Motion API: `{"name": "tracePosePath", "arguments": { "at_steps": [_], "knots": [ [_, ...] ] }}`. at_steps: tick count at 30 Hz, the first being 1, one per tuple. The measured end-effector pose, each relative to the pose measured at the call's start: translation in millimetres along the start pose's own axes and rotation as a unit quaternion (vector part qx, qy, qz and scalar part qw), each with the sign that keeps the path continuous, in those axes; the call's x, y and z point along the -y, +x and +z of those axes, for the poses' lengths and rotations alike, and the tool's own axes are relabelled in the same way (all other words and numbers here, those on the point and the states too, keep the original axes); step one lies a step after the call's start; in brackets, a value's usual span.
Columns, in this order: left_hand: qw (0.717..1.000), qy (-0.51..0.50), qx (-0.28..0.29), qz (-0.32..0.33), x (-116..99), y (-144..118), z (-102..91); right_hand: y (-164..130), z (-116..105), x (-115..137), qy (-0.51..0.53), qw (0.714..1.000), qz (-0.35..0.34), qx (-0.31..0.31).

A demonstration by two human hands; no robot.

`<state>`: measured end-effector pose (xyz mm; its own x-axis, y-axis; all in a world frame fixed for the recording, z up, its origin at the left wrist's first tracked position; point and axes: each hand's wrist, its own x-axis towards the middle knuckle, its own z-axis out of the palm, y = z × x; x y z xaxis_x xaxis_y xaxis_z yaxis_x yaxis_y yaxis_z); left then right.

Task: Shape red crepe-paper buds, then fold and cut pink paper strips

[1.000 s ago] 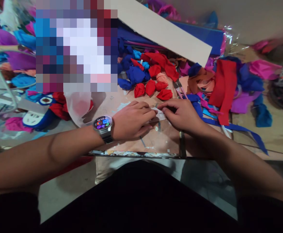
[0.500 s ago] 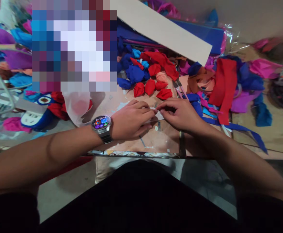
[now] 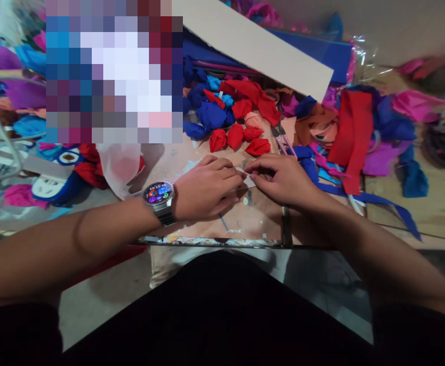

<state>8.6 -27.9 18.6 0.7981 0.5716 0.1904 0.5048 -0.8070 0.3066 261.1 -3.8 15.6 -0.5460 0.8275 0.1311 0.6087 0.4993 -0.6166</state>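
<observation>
A small thin white piece, like paper or film point(image 3: 250, 181), lies on the table between my hands. My left hand point(image 3: 208, 186), with a watch point(image 3: 158, 193) on its wrist, lies flat over the piece's left part, fingers stretched to the right; its fingertips are partly hidden. Thumb and index finger of my right hand point(image 3: 281, 178) pinch the piece's upper edge, close to the left fingertips. Just beyond the hands sit several crumpled red fabric bundles point(image 3: 235, 136). A pair of scissors or snips point(image 3: 281, 137) with pink handles lies behind my right hand.
Blue fabric bundles point(image 3: 211, 116) are heaped at the back under a long white board point(image 3: 260, 46). Red strips point(image 3: 352, 137) and a blue strip point(image 3: 375, 198) lie on the right. On the left are a translucent plastic bag point(image 3: 119, 168) and a blue-and-white item point(image 3: 55, 185).
My right fingertips have shifted very slightly left along the white piece. My left hand has hardly moved.
</observation>
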Motion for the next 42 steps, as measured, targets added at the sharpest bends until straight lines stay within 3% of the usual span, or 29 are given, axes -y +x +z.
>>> {"name": "tracePosePath", "arguments": {
  "at_steps": [26,34,42],
  "knots": [
    [0.999,0.035,0.001,-0.037,3.3,-0.2,-3.5,-0.4,1.4,-3.7,-0.014,1.0,-0.021,0.007],
    [1.0,0.016,0.014,-0.007,0.0,0.9,-5.7,0.1,1.1,-3.3,-0.022,1.0,-0.019,0.013],
    [0.998,0.042,0.004,-0.047,1.4,-0.1,-4.9,-0.4,0.0,-2.5,-0.017,0.999,-0.026,0.014]
  ]
}}
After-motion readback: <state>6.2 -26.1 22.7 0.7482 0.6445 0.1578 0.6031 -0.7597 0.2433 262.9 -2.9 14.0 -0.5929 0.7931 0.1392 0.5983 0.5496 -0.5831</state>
